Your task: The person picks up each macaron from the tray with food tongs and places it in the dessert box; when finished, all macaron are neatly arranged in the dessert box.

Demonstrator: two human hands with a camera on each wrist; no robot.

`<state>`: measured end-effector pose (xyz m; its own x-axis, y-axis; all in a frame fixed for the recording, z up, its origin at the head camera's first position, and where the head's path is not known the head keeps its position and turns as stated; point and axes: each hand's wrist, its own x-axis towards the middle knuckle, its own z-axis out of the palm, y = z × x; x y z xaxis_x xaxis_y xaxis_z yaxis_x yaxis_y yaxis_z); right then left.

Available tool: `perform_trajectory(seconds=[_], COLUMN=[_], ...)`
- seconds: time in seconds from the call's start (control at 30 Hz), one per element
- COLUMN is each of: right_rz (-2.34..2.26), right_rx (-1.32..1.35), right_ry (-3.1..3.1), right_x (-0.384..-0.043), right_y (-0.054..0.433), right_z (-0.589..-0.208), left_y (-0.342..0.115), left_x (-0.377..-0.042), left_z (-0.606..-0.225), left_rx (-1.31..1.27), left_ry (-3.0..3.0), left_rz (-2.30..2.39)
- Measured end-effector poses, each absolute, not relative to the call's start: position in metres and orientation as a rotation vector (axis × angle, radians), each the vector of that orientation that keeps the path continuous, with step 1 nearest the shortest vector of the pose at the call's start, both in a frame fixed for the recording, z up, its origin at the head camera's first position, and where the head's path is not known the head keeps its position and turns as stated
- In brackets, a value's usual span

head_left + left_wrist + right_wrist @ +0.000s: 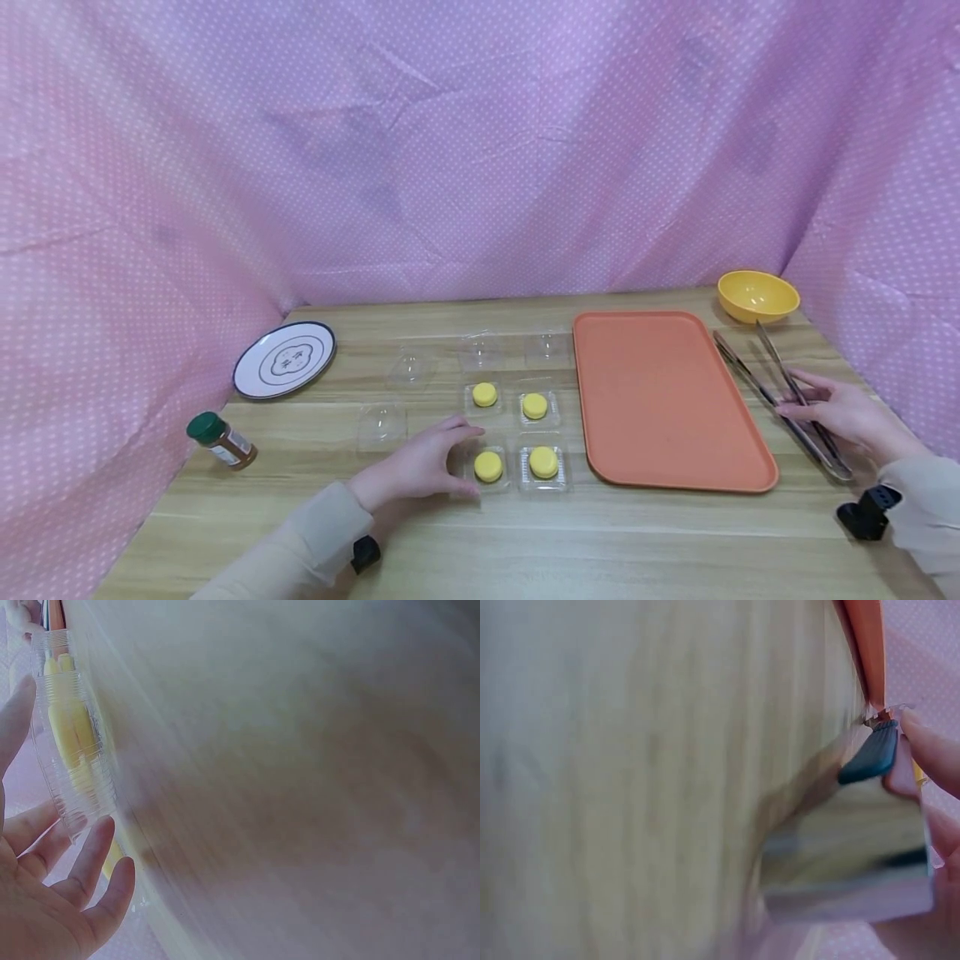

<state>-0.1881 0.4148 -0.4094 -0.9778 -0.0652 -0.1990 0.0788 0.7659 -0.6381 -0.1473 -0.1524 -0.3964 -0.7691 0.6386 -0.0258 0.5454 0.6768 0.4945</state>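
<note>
My left hand [416, 467] reaches around the left side of the nearest-left clear plastic box [504, 483], thumb and fingers spread apart. Inside that box lies a yellow macaron [487, 467]. In the left wrist view, the fingers [94, 862] curve loosely beside the box's ridged wall [90, 791]; whether they touch it I cannot tell. At the right, my right hand [847, 417] holds metal tongs [813, 442] around their middle, the tips pointing away. The right wrist view shows the tongs' shiny bent end [847, 855] close up, with the thumb [930, 750] beside them.
More macarons [543, 462] sit in open boxes, with clear domed lids [382, 425] left and behind. An orange tray [660, 400] lies between the boxes and tongs. A yellow bowl [757, 298] is back right; a white plate [258, 367] and green-capped jar [222, 440] are left.
</note>
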Motion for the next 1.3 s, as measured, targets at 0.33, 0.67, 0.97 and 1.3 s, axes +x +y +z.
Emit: perform_trajectory(seconds=[0.33,0.67,0.97,1.3], right_rz=[-0.857,-0.860,-0.911,-0.887], right_rx=[0.008,-0.009,0.023,0.076], right_ry=[2.852,2.894,2.932,3.054], right_x=[-0.189,-0.185,-0.181,-0.178], right_y=[0.416,0.416,0.413,0.394], right_z=[-0.409,-0.406,-0.404,-0.388], left_y=[-0.153,-0.153,-0.150,-0.148], left_x=[-0.147,-0.146,-0.147,-0.144], left_z=[-0.395,-0.395,-0.392,-0.385], left_rx=[0.958,0.938,0.926,0.973], left_ry=[2.703,2.698,2.698,2.703], left_rz=[0.683,0.691,0.622,0.501])
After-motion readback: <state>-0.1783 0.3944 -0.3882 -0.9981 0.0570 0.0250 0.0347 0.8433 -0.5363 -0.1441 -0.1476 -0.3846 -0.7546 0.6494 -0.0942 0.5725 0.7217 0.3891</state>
